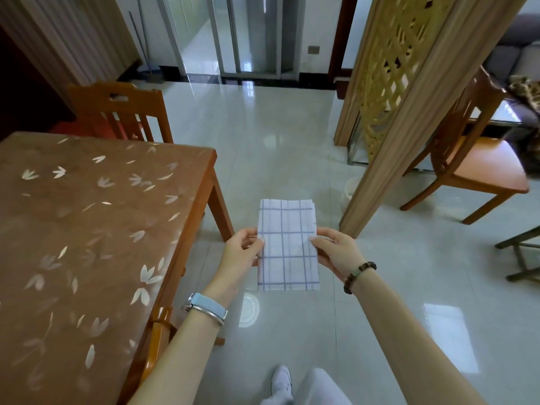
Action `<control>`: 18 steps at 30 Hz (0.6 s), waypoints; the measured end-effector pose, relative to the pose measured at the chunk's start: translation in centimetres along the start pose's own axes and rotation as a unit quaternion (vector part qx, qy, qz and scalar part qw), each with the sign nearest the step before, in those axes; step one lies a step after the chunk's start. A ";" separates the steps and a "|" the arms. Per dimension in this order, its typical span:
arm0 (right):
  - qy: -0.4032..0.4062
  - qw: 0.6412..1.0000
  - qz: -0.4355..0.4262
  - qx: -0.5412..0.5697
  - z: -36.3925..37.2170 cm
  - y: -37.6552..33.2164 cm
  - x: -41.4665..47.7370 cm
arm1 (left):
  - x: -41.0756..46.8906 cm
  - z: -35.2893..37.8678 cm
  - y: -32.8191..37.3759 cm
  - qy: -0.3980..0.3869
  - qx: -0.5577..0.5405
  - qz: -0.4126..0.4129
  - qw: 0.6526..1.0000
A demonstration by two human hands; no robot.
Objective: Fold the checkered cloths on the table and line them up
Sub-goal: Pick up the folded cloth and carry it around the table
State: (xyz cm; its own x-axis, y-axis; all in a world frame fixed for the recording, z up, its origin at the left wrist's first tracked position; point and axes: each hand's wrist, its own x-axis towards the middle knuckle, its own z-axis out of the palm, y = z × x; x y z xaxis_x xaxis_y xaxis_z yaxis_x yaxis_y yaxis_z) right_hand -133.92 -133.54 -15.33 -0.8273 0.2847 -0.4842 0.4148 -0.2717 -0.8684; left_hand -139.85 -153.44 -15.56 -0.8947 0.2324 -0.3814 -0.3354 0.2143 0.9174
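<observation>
A white checkered cloth (287, 244) with blue-grey lines is folded into a narrow rectangle and held in the air over the floor, to the right of the table (87, 229). My left hand (242, 248) pinches its left edge about halfway down. My right hand (336, 249) pinches the right edge at the same height. The cloth lies flat between both hands, long side pointing away from me. No other checkered cloth shows on the brown flower-patterned table top.
A wooden chair (122, 112) stands behind the table's far side. A carved wooden screen (394, 97) rises at the right, with another chair (473, 171) beyond it. Glossy tiled floor (277, 141) stretches ahead. My white shoe (282, 381) is below.
</observation>
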 end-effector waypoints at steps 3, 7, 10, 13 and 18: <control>-0.005 1.000 0.003 0.012 0.2 -1.3 2.1 | 2.4 0.0 0.5 -0.001 -0.007 -0.008 1.000; -0.013 1.000 0.004 0.014 0.1 -2.8 5.3 | 5.8 0.4 0.9 0.006 -0.016 -0.023 1.000; -0.018 1.000 0.008 0.008 -0.3 -3.8 8.2 | 8.5 1.0 1.8 0.015 -0.014 -0.023 1.000; -0.030 0.999 0.012 0.004 -0.6 -5.6 11.6 | 11.4 1.7 3.5 0.027 -0.018 -0.018 0.999; -0.048 0.999 0.007 -0.002 -1.3 -9.3 17.1 | 16.8 3.3 6.2 0.036 -0.022 -0.014 0.999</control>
State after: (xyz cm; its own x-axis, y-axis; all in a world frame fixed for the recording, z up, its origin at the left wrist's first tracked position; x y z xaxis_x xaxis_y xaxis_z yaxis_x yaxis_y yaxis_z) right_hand -151.46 -124.96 -15.72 -0.8541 0.1908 -0.4838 0.4279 -0.2711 -0.8622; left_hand -155.98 -145.11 -16.61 -0.9033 0.1582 -0.3988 -0.3712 0.1780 0.9113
